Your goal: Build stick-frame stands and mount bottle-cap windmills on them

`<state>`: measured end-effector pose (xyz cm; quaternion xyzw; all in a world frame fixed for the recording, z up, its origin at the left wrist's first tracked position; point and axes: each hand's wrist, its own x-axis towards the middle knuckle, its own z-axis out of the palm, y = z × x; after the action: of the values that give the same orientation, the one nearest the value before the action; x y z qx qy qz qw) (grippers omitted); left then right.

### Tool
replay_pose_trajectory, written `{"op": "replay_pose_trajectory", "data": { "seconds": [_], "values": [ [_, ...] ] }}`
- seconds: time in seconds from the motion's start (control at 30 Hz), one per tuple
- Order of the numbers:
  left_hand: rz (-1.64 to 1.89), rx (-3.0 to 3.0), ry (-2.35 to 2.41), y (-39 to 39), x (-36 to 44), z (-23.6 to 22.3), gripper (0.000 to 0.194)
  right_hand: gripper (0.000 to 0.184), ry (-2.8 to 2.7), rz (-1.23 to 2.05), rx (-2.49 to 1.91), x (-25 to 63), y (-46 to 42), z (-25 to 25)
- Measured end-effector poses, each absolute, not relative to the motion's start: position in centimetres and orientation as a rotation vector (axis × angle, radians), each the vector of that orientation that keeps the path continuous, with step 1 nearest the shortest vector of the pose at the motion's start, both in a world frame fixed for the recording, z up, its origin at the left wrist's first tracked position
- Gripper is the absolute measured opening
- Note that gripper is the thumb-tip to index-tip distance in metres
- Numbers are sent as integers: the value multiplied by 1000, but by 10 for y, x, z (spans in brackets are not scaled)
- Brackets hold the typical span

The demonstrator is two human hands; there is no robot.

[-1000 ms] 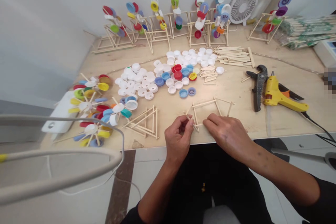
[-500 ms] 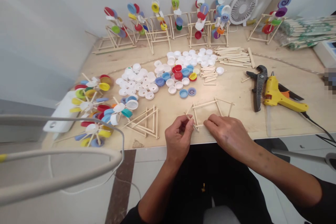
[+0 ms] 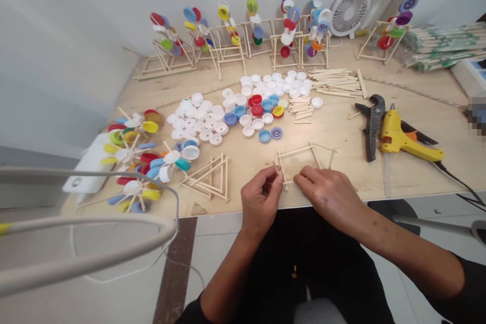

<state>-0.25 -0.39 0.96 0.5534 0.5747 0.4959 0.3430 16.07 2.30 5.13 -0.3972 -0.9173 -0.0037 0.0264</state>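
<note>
**Two bare hands at a wooden-stick frame on the table's near edge**

In the head view, the left hand (image 3: 260, 201) pinches a stick at the left end of the wooden-stick frame (image 3: 296, 152) between thumb and fingers. The right hand (image 3: 328, 192) has its fingers bent together at the frame's near stick; its thumb is hidden, so whether it grips cannot be told. The frame lies near the front edge of the wooden table (image 3: 250, 154).

Left of it lies a triangular stick frame (image 3: 227, 177), and farther left, bottle-cap wheels (image 3: 132, 187) overlap beside a white board (image 3: 85, 167). Beyond the hands are white bottle caps (image 3: 207, 106), colored bottle caps (image 3: 257, 110), a bundle of short sticks (image 3: 300, 105) and a pile of longer sticks (image 3: 336, 82). To the right, a yellow glue gun (image 3: 410, 147) lies just beside a black hand tool (image 3: 374, 129). Along the back stand stick stands with cap wheels (image 3: 288, 25), a white fan (image 3: 350, 12) and bagged sticks (image 3: 440, 45).
</note>
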Motion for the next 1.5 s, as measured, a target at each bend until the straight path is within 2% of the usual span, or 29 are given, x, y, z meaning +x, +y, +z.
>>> {"op": "replay_pose_trajectory", "data": {
  "seconds": [0.93, 1.17, 1.5],
  "values": [
    [1232, 1534, 1558, -4, -1, 13, 18, 16, -2788, -23, -1184, 163, 22, 52],
    [1241, 1498, 1549, -4, -1, 12, 20, 15, -2261, 62, -1108, 191, 15, 61],
    [1225, 1497, 1555, -4, -2, 10, 22, 15, -1899, 421, -1443, 225, 27, 41]
  ]
}}
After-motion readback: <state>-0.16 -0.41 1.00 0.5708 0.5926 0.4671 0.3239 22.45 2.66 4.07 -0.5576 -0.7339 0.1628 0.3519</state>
